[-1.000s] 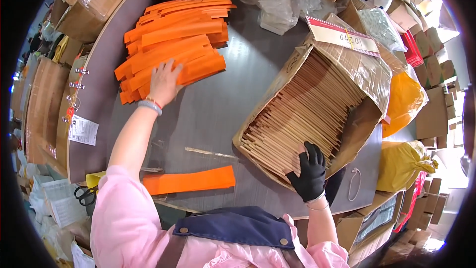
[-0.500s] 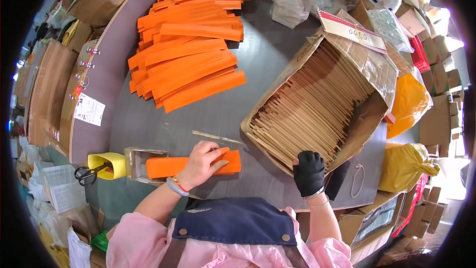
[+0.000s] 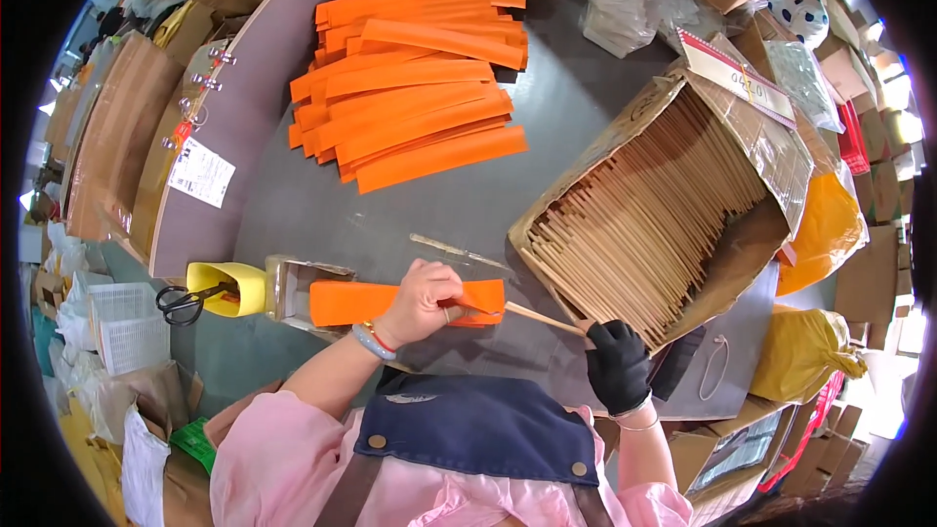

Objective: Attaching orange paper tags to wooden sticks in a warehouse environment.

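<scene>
Chopsticks now entering flat orange sleeve; left hand pinches.

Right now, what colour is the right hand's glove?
Black glove, clearest in the head view.

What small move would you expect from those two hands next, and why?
Probably the right hand pushes the wooden sticks further into the orange sleeve. Their tip sits at the sleeve's open end, which the left hand pins flat on the grey table.
</scene>
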